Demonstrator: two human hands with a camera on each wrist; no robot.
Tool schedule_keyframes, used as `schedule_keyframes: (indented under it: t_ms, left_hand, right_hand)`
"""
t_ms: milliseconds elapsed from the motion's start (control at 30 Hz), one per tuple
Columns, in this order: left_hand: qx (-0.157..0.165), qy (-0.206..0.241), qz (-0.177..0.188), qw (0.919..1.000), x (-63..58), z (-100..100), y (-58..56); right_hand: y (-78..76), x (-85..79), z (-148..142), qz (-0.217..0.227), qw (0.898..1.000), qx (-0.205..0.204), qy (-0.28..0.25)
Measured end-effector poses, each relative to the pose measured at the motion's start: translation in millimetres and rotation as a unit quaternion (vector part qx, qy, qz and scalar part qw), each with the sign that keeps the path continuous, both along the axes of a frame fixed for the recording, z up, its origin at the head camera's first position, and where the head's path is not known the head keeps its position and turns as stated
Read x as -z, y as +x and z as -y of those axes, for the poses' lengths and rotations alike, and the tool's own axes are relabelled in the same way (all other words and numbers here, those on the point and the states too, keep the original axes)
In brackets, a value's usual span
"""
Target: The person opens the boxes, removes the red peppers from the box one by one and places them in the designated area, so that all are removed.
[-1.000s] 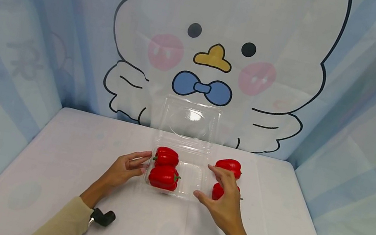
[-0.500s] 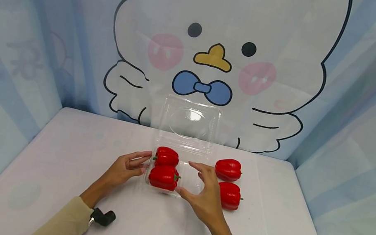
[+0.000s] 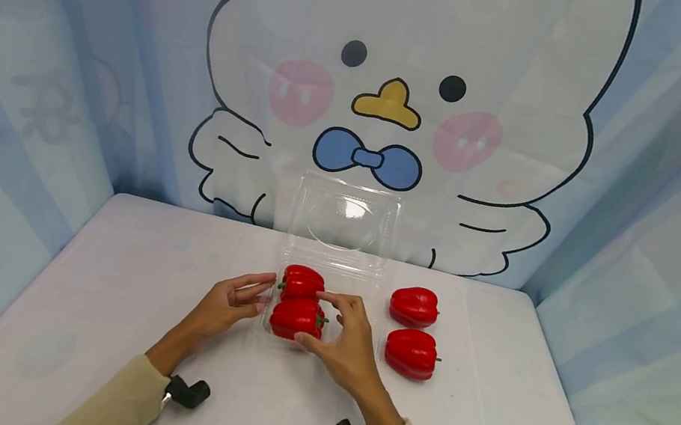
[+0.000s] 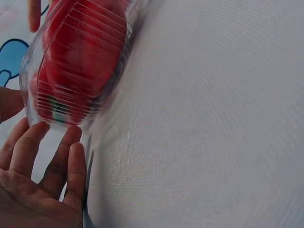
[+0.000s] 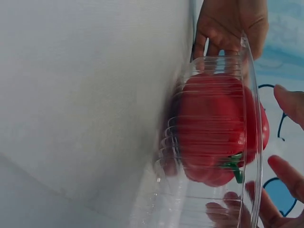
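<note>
Two red bell peppers lie in the left half of a clear plastic clamshell container (image 3: pixel 331 265), the back pepper (image 3: pixel 303 282) behind the front pepper (image 3: pixel 294 318). My left hand (image 3: pixel 232 303) touches the container's left wall with extended fingertips; in the left wrist view its thumb (image 4: pixel 9 103) sits up at the rim. My right hand (image 3: pixel 351 347) reaches over the container, thumb toward the near edge and fingers toward the back, spread apart beside the front pepper. In the right wrist view, a gap shows between its fingers and the pepper with the green stem (image 5: pixel 232 164).
The container's transparent lid (image 3: pixel 346 221) stands raised at the back, against the cartoon backdrop (image 3: pixel 515 152). Right of the container, two more red bell peppers lie on the white table, one farther (image 3: pixel 413 307) and one nearer (image 3: pixel 411 354). Fabric curtains enclose the table's sides.
My right hand has moved left, from beside the two outer peppers to over the container by the front pepper, uncovering the outer ones. The left hand stays at the container's left wall.
</note>
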State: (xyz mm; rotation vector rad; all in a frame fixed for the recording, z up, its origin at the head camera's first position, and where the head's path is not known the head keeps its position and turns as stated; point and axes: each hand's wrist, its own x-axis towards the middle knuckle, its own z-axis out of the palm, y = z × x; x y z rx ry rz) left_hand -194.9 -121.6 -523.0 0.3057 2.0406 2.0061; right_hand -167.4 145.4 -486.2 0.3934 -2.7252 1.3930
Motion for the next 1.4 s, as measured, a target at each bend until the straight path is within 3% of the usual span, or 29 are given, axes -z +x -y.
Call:
schedule_keyframes:
  t_ms: [500, 933, 1400]
  left_hand:
    - [0.001, -0.005, -0.004, 1.0000, -3.2, -1.3, 1.2]
    - [-0.005, -0.011, 0.001, 0.9999, -2.5, -1.1, 1.0]
    - [-0.008, -0.012, 0.000, 0.9999, -0.5, -1.5, 0.6]
  right_hand:
    - [-12.3, -3.7, 9.1, 0.061, 0.997, -0.035, 0.039]
    - [-12.4, -4.9, 4.5, 0.070, 0.997, -0.023, -0.039]
    - [-8.9, -14.8, 0.1, 0.041, 0.997, -0.015, -0.068]
